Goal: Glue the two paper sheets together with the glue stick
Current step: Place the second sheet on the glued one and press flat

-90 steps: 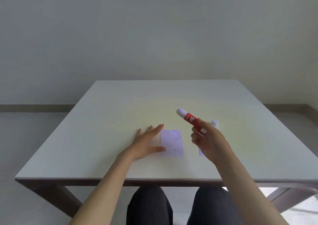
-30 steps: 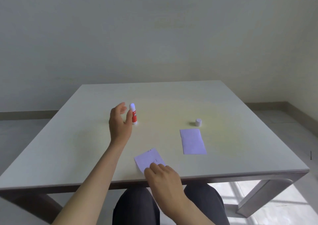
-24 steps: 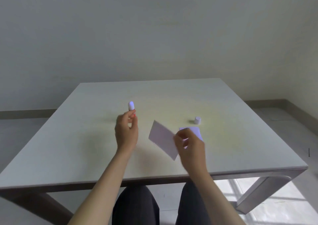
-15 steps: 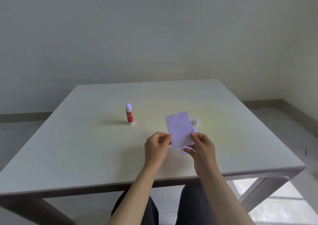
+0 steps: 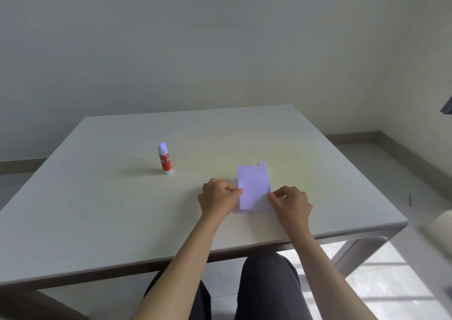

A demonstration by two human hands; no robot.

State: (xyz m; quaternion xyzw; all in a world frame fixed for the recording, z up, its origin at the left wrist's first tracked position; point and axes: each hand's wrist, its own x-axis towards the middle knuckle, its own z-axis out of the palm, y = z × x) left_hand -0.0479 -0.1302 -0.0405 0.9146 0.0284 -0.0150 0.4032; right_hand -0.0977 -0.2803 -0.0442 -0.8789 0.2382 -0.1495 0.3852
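Pinching the upper paper sheet at its left edge with the left hand and at its right edge with the right hand, thumb and forefinger pressed together on each side. Lying over the lower sheet (only a sliver peeking out at the left), toward the tabletop's near right corner. Standing upright, uncapped, well apart toward the left-middle: glue stick, red body, white tip. Sitting just behind the sheets: small white cap. Showing smooth, pale, matte tabletop; plain wall behind.
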